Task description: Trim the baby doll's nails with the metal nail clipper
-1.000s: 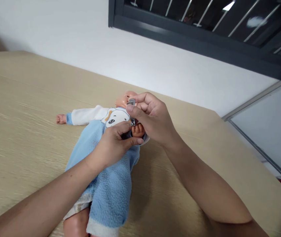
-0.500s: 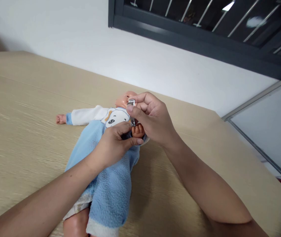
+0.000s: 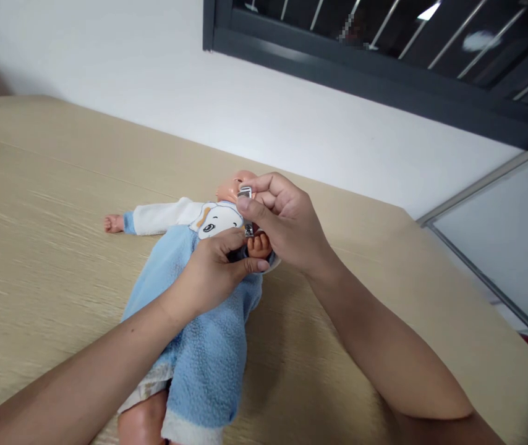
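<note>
The person's right hand [image 3: 289, 225] grasps a small silver metal nail clipper [image 3: 246, 211] between thumb and fingers, its lower end at the curled fingers of the doll's raised pink vinyl hand [image 3: 260, 245]. The person's left hand [image 3: 212, 269] is clenched around that doll's hand at the wrist, though the exact hold is partly hidden. The baby doll in a blue fleece sleepsuit [image 3: 208, 346] lies on its back on a pale wood-grain table [image 3: 51, 185], its head just short of the far table edge [image 3: 227, 159]. The right table edge [image 3: 477, 287] lies well to the right of the doll. Beyond stand a white wall [image 3: 199, 80] and a dark window frame [image 3: 338, 74].
</note>
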Demonstrator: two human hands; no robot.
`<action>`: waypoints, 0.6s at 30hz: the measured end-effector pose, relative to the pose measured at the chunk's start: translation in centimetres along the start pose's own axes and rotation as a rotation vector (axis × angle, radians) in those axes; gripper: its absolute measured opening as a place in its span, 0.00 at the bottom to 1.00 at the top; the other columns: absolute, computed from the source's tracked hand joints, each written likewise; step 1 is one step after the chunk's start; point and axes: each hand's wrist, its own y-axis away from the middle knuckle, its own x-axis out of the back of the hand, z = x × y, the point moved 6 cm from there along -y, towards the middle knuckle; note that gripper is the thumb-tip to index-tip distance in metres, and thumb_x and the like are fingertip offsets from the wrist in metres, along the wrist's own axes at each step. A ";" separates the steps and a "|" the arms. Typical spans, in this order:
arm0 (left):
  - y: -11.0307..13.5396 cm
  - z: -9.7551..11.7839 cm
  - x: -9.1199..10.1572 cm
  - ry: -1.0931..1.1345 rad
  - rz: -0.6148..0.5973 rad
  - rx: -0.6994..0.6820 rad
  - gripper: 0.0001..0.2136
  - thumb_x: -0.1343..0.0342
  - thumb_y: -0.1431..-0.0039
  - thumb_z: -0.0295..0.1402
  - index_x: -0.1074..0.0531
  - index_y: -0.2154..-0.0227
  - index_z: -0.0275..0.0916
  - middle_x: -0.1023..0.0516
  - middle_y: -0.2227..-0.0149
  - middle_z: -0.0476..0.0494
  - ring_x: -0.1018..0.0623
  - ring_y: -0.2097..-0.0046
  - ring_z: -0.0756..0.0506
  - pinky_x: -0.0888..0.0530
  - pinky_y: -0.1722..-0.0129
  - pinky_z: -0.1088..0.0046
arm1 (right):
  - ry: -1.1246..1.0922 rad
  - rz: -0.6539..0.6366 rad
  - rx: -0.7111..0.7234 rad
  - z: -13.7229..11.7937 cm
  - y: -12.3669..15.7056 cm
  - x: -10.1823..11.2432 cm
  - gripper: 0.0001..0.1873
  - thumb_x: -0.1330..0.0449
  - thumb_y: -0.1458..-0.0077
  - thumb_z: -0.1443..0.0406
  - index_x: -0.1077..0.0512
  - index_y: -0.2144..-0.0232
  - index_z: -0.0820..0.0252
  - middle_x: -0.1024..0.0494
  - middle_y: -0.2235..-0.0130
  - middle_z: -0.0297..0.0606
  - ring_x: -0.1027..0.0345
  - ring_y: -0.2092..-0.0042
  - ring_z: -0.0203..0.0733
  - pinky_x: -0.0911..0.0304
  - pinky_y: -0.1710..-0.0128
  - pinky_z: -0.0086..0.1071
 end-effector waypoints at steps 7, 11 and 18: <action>0.1 0.0 0.0 -0.026 -0.007 0.008 0.04 0.32 0.42 0.31 0.21 0.67 0.36 0.22 0.65 0.46 0.24 0.60 0.45 0.29 0.55 0.67 | 0.008 -0.032 0.019 0.0 -0.1 0.1 0.21 0.29 0.42 0.48 0.28 0.57 0.53 0.22 0.69 0.31 0.27 0.66 0.37 0.33 0.70 0.28; 0.0 0.3 -0.1 -0.029 -0.004 -0.008 0.05 0.32 0.43 0.31 0.22 0.70 0.37 0.21 0.66 0.47 0.24 0.60 0.45 0.28 0.54 0.66 | 0.023 -0.074 -0.044 -0.1 0.0 -0.1 0.22 0.30 0.42 0.47 0.26 0.56 0.54 0.24 0.71 0.31 0.25 0.65 0.40 0.31 0.69 0.30; -0.1 0.5 -0.2 -0.026 -0.004 -0.032 0.05 0.31 0.43 0.30 0.22 0.71 0.37 0.21 0.67 0.48 0.24 0.60 0.46 0.28 0.54 0.67 | 0.045 -0.088 -0.040 -0.3 0.1 -0.1 0.23 0.31 0.41 0.47 0.25 0.53 0.55 0.23 0.70 0.33 0.26 0.65 0.39 0.33 0.70 0.30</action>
